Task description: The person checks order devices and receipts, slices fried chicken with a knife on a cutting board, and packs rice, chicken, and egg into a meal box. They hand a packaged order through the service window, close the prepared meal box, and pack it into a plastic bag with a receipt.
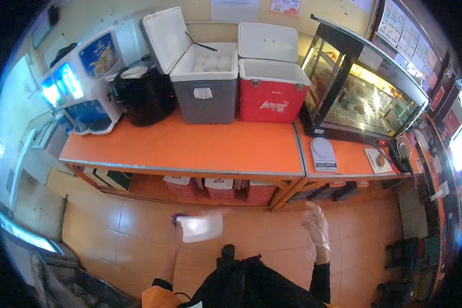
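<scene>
Out in front of me at the left, my left hand (176,222) is smeared by motion. It grips a white, flat, rectangular object (203,229) whose exact kind I cannot make out. On the other side, my right hand (316,226) hangs in a clear plastic glove, with its fingers apart and nothing visible in them. Both hands are over the floor, short of the orange counter (190,149). The right one is nearest to the counter's front edge, below a small white kitchen scale (323,154).
On the counter stand a drink dispenser (95,66), a black appliance (143,97), an open grey cooler (204,102) holding round white packets, an open red cooler (272,100) and a glass food warmer (364,97). Red-and-white boxes (219,191) sit underneath. A pan (401,154) lies at right.
</scene>
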Motion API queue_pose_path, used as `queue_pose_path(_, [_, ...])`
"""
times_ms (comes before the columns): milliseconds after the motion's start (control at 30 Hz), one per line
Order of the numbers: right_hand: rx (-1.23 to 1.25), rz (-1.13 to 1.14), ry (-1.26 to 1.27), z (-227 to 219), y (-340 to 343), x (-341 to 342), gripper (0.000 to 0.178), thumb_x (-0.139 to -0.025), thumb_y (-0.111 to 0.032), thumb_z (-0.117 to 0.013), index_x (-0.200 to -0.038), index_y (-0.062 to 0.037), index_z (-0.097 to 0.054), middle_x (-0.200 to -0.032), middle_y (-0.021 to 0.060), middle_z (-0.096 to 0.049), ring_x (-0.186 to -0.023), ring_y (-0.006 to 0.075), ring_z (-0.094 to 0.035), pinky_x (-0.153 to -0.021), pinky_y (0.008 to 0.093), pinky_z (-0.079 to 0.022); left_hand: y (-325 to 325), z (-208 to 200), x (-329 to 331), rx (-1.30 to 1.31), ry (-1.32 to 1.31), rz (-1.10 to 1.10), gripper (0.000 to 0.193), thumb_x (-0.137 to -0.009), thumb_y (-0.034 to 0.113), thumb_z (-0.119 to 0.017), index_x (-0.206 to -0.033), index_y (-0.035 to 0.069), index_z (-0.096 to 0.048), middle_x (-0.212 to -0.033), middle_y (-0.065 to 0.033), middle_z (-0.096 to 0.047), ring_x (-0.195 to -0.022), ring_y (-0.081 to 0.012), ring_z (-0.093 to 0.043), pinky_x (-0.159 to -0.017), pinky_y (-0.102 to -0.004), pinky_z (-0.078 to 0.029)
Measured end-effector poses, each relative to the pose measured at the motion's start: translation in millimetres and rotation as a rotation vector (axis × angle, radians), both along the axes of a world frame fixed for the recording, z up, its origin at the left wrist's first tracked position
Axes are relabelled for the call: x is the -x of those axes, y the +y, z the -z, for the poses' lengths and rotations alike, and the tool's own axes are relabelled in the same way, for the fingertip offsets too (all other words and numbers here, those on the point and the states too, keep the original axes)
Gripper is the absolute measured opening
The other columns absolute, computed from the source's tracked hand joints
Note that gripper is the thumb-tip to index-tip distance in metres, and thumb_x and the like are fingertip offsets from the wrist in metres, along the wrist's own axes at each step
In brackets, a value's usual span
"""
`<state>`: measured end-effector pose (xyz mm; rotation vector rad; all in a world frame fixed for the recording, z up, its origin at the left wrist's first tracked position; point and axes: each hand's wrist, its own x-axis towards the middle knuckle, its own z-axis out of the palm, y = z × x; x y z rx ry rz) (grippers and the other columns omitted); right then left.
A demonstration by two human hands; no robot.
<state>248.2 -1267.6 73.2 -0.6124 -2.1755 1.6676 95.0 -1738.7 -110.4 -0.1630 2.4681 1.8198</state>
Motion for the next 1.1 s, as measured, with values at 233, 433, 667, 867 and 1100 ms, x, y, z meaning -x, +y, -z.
queue_pose_path(233, [-0.089, -0.171, -0.009, -90.5, 3.8, 156.1, 0.031, -0.093, -0.03, -0.063, -0.111, -0.0044, -0.064, -0.1, 0.0057, -0.067, -0.086, 0.0166, -0.062, -0.07, 0.0328, -0.053, 141.4, -166.2, 141.4, -0.497, -0.038, -0.033, 0.054, -0.083, 0.01, -0.058, -0.135, -0.001, -0.047, -0.119, -0.0115, -0.059, -0.107, -0.0207, -0.057, -0.096, -0.0344, -0.043])
queue_pose_path(433, [-0.536, -0.213, 0.04, -137.2, 36.6, 263.0, 0.027, -0.089, -0.028, -0.066, -0.084, -0.0017, -0.062, -0.072, 0.016, -0.063, -0.066, 0.0295, -0.063, -0.061, 0.0381, -0.049, 251.0, -240.8, 187.1, -0.52, 0.071, -0.01, 0.043, -0.086, 0.01, -0.055, -0.129, 0.003, -0.054, -0.117, -0.0089, -0.059, -0.111, -0.0174, -0.054, -0.095, -0.0321, -0.041])
queue_pose_path(667, [-0.506, -0.129, 0.121, -128.5, 78.8, 341.2, 0.022, -0.087, -0.019, -0.065, -0.079, 0.0007, -0.059, -0.066, 0.02, -0.057, -0.056, 0.0321, -0.057, -0.053, 0.0393, -0.044, 304.5, -326.7, 218.8, -0.486, 0.382, 0.329, 0.069, -0.081, 0.007, -0.066, -0.142, 0.011, -0.035, -0.126, -0.0088, -0.052, -0.118, -0.0205, -0.051, -0.099, -0.036, -0.04])
queue_pose_path(867, [-0.682, -0.137, 0.161, -107.9, 90.3, 385.6, 0.023, -0.087, -0.022, -0.067, -0.084, -0.0003, -0.058, -0.063, 0.0178, -0.056, -0.051, 0.0313, -0.055, -0.049, 0.0375, -0.041, 305.0, -294.6, 281.2, -0.154, 0.326, 0.38, 0.084, -0.077, -0.001, -0.065, -0.148, 0.01, -0.023, -0.129, -0.0126, -0.049, -0.119, -0.0212, -0.051, -0.095, -0.0353, -0.044])
queue_pose_path(1100, [-0.481, -0.272, 0.043, -147.1, 15.9, 418.6, 0.027, -0.09, -0.029, -0.065, -0.082, -0.0039, -0.06, -0.066, 0.014, -0.06, -0.054, 0.0314, -0.06, -0.051, 0.0417, -0.045, 350.2, -288.5, 319.5, 0.161, 0.419, 0.361, 0.079, -0.077, 0.011, -0.069, -0.144, 0.016, -0.03, -0.12, -0.0209, -0.054, -0.105, -0.0358, -0.061, -0.081, -0.044, -0.053])
